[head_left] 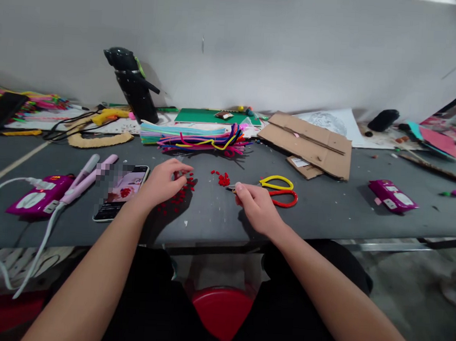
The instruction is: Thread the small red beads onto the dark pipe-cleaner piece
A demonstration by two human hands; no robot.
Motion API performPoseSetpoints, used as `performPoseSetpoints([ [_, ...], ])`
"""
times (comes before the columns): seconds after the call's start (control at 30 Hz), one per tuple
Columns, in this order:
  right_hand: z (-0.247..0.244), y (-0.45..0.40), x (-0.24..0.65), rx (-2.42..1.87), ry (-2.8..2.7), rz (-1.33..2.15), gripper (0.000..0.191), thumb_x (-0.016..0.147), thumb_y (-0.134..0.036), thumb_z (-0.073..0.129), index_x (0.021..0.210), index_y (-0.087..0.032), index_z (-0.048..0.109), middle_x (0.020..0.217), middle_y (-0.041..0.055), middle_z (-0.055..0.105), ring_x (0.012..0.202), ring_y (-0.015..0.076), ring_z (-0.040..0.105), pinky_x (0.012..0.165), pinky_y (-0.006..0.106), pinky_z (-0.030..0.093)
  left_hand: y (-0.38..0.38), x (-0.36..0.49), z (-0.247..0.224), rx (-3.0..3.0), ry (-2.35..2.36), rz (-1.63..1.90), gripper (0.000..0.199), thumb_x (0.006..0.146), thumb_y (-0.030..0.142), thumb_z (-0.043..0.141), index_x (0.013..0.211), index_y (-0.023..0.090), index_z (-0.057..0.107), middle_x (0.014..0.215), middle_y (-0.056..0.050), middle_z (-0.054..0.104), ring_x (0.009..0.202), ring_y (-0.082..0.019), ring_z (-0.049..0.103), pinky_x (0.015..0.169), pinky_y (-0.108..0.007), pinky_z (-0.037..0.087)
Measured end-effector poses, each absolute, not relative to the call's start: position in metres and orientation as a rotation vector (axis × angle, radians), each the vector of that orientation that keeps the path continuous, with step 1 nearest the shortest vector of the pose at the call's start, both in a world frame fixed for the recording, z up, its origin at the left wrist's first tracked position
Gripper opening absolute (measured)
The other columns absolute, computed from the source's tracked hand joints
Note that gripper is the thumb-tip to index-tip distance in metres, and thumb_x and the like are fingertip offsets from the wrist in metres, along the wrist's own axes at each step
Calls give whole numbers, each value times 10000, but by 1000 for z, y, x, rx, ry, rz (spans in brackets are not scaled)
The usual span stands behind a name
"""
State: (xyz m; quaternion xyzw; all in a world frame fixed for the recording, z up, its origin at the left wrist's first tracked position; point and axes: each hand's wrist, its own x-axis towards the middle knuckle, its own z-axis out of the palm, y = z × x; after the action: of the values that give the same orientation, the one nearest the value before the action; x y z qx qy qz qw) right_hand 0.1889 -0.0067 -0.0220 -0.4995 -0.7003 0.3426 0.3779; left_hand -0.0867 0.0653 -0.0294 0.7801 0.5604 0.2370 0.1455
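Head view: on the grey table (210, 210), taking the little pile of red pieces (224, 180) as the clock's centre, a bundle of pipe cleaners (199, 139) lies at 11 o'clock, a black flask (134, 90) stands beyond at 10, and folded cardboard (310, 144) lies at 2. A lit phone (128, 190) and a pink hair straightener (78, 186) are toward 9; a purple packet (392, 196) sits at 3. The scissors (264, 182) crowd the pile's right edge, tips toward it, handles at 2 o'clock from the right hand (259, 206). That hand's fingers bunch narrowly over the blades; I cannot tell what they grip. The pile is at its 10 o'clock, and at 3 from the left hand (165, 182), which curls loosely above scattered red bits (177, 202); whether it holds any is unclear.
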Motion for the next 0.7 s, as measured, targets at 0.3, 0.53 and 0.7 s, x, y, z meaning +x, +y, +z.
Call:
performPoseSetpoints([
  [0.3,-26,-1,187,-1331,-1832,832,529,1017,-556,340,637,-193,403,601,-16,402,595,133,404,592,292,256,107,-34,-42,2381,1584,406,263,876,381,551,990,201,705,1031,-81,652,922,-229,628,794,-329,466],
  [0.53,-23,-3,184,-1323,-1826,856,545,1022,-569,327,642,-190,424,598,-21,402,592,130,405,593,287,266,112,-25,-47,2406,1608,415,194,900,333,513,851,208,653,950,-90,645,937,-261,613,785,-351,445],
  [0.7,-27,-1,183,-1314,-1764,884,546,1013,-582,355,658,-183,468,606,-26,416,602,126,418,585,280,281,103,-29,-37,2375,1534,493,205,925,329,469,857,201,614,958,-70,647,930,-229,605,813,-335,445],
])
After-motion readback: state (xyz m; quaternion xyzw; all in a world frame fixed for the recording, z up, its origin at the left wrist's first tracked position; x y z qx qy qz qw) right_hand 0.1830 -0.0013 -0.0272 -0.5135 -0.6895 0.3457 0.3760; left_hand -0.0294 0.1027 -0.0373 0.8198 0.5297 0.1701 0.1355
